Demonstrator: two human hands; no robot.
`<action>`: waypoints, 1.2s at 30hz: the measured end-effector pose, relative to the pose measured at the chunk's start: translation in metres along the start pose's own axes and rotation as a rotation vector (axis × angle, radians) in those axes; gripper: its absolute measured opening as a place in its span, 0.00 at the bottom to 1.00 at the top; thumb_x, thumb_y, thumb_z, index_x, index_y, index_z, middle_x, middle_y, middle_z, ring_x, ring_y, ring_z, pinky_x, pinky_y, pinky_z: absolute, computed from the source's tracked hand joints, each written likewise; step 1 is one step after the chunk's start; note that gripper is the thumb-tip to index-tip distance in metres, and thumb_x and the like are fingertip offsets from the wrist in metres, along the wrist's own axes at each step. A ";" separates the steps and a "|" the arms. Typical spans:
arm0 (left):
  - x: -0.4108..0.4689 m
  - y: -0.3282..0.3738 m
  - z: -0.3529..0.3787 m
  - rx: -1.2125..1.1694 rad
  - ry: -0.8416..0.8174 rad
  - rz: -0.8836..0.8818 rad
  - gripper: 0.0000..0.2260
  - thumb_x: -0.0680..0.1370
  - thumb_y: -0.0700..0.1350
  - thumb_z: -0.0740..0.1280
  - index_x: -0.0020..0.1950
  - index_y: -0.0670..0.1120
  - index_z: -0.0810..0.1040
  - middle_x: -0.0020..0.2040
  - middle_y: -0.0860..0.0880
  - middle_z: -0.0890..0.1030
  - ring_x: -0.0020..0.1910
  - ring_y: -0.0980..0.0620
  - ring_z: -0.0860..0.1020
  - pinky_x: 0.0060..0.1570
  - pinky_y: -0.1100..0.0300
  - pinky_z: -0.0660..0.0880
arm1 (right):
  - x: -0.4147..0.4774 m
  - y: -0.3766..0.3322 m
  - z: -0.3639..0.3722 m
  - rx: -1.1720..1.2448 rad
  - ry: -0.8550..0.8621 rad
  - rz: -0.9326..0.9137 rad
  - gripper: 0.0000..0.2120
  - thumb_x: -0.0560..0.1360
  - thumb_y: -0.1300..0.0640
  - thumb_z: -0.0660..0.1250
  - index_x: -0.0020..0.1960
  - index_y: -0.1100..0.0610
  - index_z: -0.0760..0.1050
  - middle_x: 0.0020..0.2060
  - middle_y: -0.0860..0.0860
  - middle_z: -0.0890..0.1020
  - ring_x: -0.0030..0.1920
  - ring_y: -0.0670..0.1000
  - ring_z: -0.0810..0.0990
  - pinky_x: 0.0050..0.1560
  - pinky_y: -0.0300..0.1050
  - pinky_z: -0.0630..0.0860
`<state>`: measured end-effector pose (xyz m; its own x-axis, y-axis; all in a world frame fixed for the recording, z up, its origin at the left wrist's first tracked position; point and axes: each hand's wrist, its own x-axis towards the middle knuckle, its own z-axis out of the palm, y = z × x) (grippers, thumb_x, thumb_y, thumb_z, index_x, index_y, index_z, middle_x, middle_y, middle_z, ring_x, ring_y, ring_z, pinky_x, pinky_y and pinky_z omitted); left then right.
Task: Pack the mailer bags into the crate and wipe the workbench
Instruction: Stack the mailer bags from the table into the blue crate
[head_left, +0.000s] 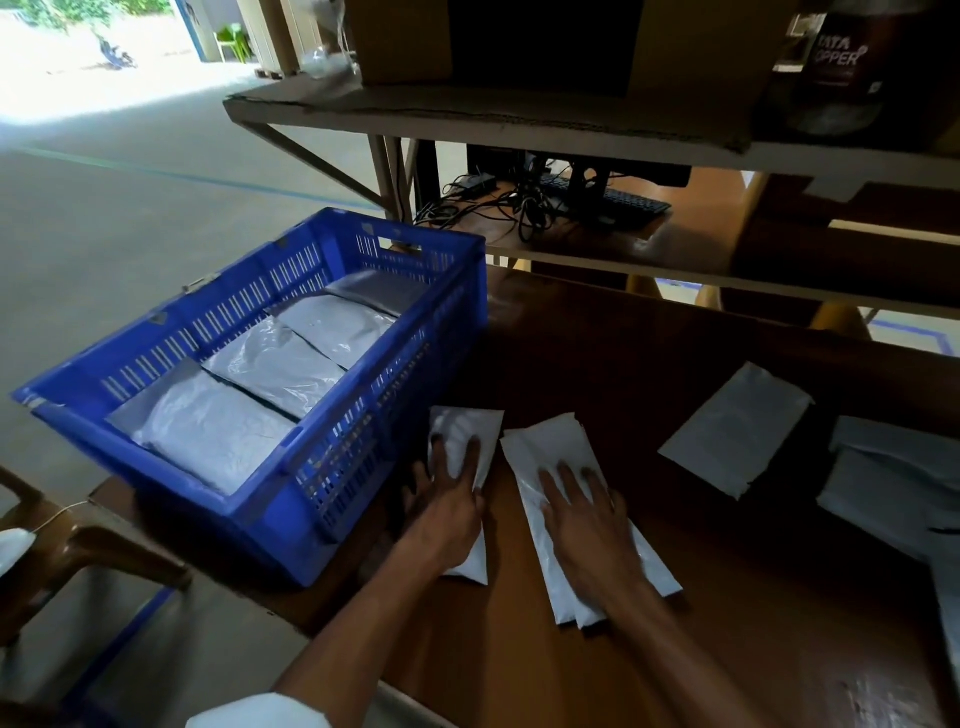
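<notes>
A blue slatted crate (363, 467) stands on the left end of the brown workbench (727, 623). Inside it lie several grey mailer bags (270, 364) in a row. Just right of the crate a white mailer bag (467, 431) lies on the bench, and my left hand (447, 499) rests flat on it with fingers spread. A second, longer white mailer bag (550, 447) lies beside it under my right hand (587, 514), also flat with straight fingers. Another mailer bag (737, 426) lies farther right, and more bags (893, 483) pile at the right edge.
A shelf frame (519, 124) with a cardboard box (405, 36) overhangs the bench at the back. Behind, a lower surface carries a keyboard (623, 202) and tangled cables (498, 208). A brown plastic chair (78, 551) stands at the lower left on the concrete floor.
</notes>
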<state>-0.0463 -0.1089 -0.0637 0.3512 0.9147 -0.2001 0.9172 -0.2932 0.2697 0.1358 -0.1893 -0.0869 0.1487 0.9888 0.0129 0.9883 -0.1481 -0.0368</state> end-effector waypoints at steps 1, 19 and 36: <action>-0.002 0.001 -0.002 -0.022 0.003 -0.019 0.30 0.85 0.52 0.52 0.81 0.60 0.36 0.81 0.44 0.33 0.79 0.30 0.45 0.74 0.32 0.52 | 0.002 0.000 -0.001 0.003 -0.001 -0.007 0.27 0.78 0.53 0.63 0.76 0.53 0.64 0.73 0.54 0.70 0.72 0.60 0.69 0.65 0.60 0.70; -0.023 -0.071 -0.238 0.095 0.823 -0.226 0.29 0.84 0.54 0.52 0.83 0.51 0.47 0.80 0.38 0.51 0.64 0.34 0.64 0.60 0.37 0.67 | 0.158 -0.134 -0.219 0.340 0.674 -0.399 0.23 0.84 0.49 0.49 0.78 0.52 0.60 0.76 0.51 0.66 0.76 0.64 0.59 0.73 0.63 0.58; -0.008 -0.162 -0.223 0.291 0.062 -0.652 0.40 0.80 0.71 0.44 0.81 0.44 0.56 0.80 0.38 0.57 0.77 0.36 0.58 0.70 0.38 0.59 | 0.240 -0.277 -0.157 -0.245 -0.472 -0.731 0.27 0.82 0.38 0.45 0.79 0.38 0.40 0.80 0.46 0.40 0.79 0.59 0.39 0.74 0.69 0.43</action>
<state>-0.2391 -0.0063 0.1045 -0.2887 0.9406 -0.1788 0.9528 0.2639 -0.1500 -0.0964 0.0866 0.0836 -0.4951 0.7345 -0.4640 0.8185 0.5734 0.0344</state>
